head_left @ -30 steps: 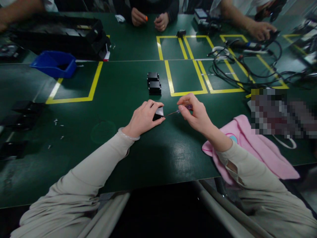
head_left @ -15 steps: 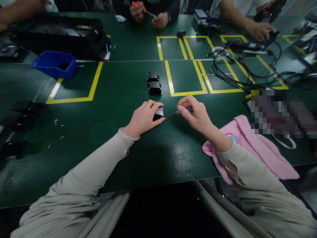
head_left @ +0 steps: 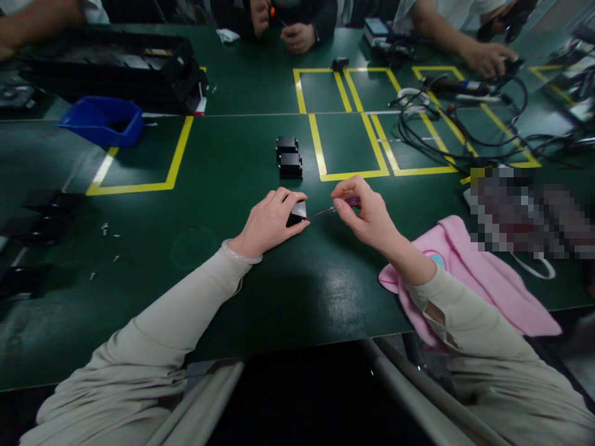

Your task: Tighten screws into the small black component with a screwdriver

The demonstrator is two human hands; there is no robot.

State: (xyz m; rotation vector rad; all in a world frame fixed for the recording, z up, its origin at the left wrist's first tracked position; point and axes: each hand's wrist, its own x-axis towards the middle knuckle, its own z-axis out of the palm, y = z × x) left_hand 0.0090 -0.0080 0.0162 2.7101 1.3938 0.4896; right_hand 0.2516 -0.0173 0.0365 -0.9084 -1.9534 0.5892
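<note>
My left hand point(head_left: 268, 223) presses a small black block point(head_left: 297, 214) against the green table point(head_left: 279, 297), fingers curled over its top. My right hand point(head_left: 367, 214) pinches a thin screwdriver with a purple handle point(head_left: 351, 202); its metal tip points left and meets the block's right side. Two similar black blocks point(head_left: 289, 157) stand together just beyond my hands, beside a yellow taped rectangle.
A pink cloth point(head_left: 478, 279) lies under my right forearm. A blue bin point(head_left: 102, 119) and a black tray point(head_left: 116, 65) sit at the far left, tangled cables point(head_left: 446, 124) at the far right. Other people's hands point(head_left: 297, 37) work along the far edge. Small screws point(head_left: 106, 230) are scattered left.
My hands and the block stay nearly still. The person across the table has lifted an orange-handled tool up toward their body.
</note>
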